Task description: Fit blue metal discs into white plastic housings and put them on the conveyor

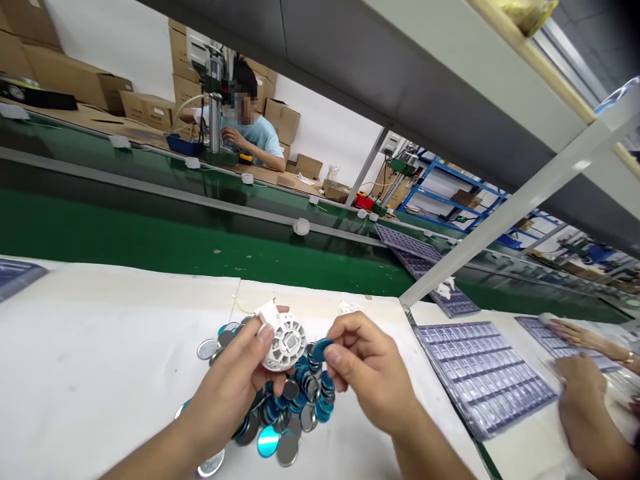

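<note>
My left hand (245, 360) is closed round a white round plastic housing (287, 343) with a spoked, vented face turned up towards me. Between the thumb and fingertips of my right hand (370, 370) is a blue disc (321, 350), pinched at its edge, just right of the housing and apart from it. Beneath both hands lies a loose heap of blue and silver discs (287, 447) on the white table top (90, 373). Part of the heap is hidden behind my left hand. Another white part (349, 307) rests behind my right hand.
A clear compartment tray (493, 380) lies to the right, beyond a slanted post (480, 227). At far right a co-worker's hands (580, 373) reach to another tray. Behind runs a green conveyor (150, 233) carrying white parts (301, 227). A person (260, 137) sits across it.
</note>
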Tool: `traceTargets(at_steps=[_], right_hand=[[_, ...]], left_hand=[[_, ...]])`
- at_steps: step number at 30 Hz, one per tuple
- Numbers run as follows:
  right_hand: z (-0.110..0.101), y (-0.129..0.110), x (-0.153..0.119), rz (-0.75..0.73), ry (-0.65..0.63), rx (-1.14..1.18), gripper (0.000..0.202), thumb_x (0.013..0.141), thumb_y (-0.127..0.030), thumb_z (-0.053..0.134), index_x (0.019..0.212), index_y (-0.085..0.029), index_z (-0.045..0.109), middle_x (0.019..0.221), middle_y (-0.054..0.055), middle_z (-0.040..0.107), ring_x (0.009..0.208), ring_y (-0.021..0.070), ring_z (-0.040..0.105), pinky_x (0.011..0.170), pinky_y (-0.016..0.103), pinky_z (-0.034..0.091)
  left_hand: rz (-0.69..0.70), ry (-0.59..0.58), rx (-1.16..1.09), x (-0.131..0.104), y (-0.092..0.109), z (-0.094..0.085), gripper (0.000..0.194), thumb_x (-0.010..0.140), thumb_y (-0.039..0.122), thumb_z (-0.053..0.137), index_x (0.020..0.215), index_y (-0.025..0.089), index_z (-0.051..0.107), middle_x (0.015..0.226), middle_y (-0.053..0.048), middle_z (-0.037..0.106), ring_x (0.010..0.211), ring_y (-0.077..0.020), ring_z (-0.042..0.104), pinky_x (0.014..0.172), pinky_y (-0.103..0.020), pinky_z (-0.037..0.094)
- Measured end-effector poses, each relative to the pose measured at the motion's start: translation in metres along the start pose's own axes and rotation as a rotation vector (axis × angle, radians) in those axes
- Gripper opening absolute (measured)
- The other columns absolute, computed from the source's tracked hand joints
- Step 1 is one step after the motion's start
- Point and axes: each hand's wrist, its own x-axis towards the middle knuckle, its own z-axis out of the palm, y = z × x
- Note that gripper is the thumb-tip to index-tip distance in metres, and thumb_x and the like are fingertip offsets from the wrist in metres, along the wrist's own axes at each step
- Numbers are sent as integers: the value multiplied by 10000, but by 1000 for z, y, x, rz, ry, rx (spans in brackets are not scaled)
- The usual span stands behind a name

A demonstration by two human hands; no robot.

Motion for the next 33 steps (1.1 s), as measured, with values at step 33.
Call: traceTargets(at_steps=[33], right_hand=[[56, 41, -7, 94, -105, 499, 763, 747, -691, 689, 1321, -238, 474, 1028, 103, 616, 682, 198, 630, 448, 241, 452]], left_hand=[[-95, -205, 162, -11, -18, -7, 748, 745, 653, 695, 1279, 206, 422, 794, -7, 603, 643, -164, 561, 560, -281, 462]])
